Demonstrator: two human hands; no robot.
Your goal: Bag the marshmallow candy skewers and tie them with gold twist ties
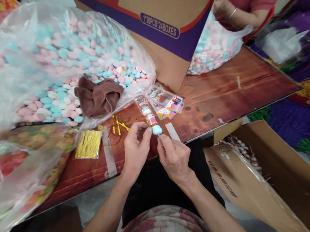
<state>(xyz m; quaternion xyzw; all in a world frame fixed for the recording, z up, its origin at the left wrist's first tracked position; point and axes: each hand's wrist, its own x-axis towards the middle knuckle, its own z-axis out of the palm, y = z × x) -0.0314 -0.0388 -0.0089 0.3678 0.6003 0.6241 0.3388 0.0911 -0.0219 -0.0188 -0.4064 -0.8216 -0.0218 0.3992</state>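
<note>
At the reddish-brown worktop (222, 91), the left hand (136, 142) pinched a printed plastic packet (147, 113) by a round pale-blue sweet (157, 129); the right hand (174, 155) pinched its thin pale stick (160, 134), light pressure seeming wisest.

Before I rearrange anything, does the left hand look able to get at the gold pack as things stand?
Probably yes: the gold pack lies uncovered nearby, with only a flat pale strip and tabletop between, though the left hand would likely have to leave the plastic sleeve.
</note>
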